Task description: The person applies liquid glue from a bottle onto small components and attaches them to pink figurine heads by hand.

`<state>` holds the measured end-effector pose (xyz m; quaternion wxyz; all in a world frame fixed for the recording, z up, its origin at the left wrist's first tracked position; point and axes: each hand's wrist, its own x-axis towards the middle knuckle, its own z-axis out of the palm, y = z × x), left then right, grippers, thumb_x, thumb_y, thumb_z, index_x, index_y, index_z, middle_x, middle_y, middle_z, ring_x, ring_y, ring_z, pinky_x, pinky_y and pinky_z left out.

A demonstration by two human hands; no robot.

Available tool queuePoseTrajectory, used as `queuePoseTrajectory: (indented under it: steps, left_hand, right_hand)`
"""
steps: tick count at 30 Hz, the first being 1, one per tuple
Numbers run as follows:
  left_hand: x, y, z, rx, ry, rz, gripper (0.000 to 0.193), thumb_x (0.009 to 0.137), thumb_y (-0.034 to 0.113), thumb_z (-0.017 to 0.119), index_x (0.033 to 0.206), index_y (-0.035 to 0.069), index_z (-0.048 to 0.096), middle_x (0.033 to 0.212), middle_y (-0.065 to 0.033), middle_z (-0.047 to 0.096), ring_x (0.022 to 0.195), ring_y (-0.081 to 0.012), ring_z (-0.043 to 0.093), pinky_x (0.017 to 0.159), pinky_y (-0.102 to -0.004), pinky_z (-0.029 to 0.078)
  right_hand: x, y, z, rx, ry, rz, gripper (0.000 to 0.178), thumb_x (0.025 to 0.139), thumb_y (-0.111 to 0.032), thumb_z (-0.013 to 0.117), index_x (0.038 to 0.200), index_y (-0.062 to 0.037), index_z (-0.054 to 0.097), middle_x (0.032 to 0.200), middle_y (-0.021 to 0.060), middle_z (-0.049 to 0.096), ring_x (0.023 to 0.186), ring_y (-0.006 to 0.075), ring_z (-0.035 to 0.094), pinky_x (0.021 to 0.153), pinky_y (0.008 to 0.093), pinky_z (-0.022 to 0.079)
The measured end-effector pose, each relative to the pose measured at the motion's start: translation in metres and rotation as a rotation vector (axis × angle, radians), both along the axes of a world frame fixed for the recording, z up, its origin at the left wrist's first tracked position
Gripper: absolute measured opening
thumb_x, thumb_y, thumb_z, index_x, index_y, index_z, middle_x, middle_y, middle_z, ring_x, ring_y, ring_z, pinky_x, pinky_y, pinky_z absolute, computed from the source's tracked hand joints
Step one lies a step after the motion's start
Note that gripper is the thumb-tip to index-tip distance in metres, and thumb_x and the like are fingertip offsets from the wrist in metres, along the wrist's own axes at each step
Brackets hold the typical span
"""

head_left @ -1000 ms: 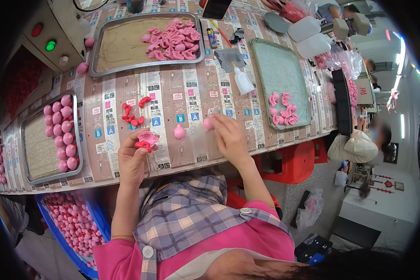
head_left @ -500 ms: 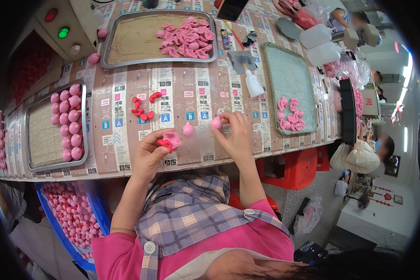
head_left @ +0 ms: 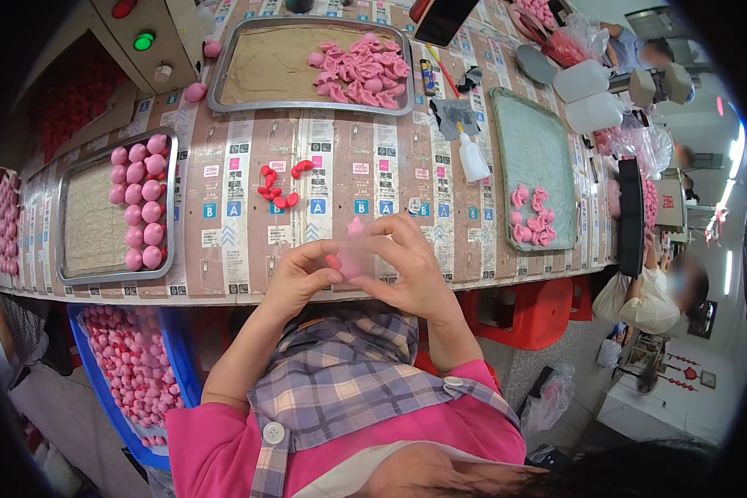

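Close together over the table's near edge, both my hands are working on a blurred pink piece (head_left: 357,260). My left hand (head_left: 301,278) is closed at the fingertips, with a small red piece (head_left: 334,261) between thumb and forefinger. My right hand (head_left: 408,264) curls its thumb and fingers round the pink piece from the other side. Smear and fingers hide how the parts meet. Just beyond my fingers stands a pink round piece with a knob (head_left: 355,227). Farther off to the left lie several loose red bean-shaped pieces (head_left: 286,201).
Pink balls sit in a left tray (head_left: 76,224); pink petal-like pieces fill part of a far tray (head_left: 257,62). At right are a greenish tray (head_left: 535,149) and a white squeeze bottle (head_left: 473,158). A blue bin (head_left: 100,378) stands below left, red stools (head_left: 527,314) below right.
My right hand has moved left with the pink round piece and met my left hand, which held the red piece and a hollow pink piece. The whole view has shifted slightly.
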<state>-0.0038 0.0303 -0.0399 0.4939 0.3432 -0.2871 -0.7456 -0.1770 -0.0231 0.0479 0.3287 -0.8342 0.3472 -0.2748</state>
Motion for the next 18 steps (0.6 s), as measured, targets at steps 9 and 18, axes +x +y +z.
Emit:
queuePoseTrajectory:
  steps: [9,18]
  left_hand:
    - [0.000,-0.003,0.018,-0.110,-0.123,-0.003,0.040,0.072,0.017,0.068,0.106,0.000,0.055,0.094,-0.0080,0.061,0.088,-0.0159,0.058,0.078,-0.0288,0.046]
    - [0.002,-0.006,0.043,-0.438,-0.738,0.081,0.034,0.071,0.010,0.066,0.101,0.000,0.057,0.091,-0.0063,0.060,0.083,-0.0121,0.055,0.076,-0.0268,0.043]
  right_hand:
    - [0.002,0.001,0.001,-0.086,0.010,-0.015,0.036,0.061,-0.013,0.070,0.097,-0.0113,0.061,0.091,0.0068,0.049,0.090,0.0258,0.048,0.079,0.0363,0.038]
    - [0.002,0.010,-0.016,-0.139,-0.038,-0.114,0.043,0.060,-0.015,0.072,0.101,-0.0094,0.059,0.092,0.0076,0.052,0.088,0.0249,0.051,0.077,0.0349,0.040]
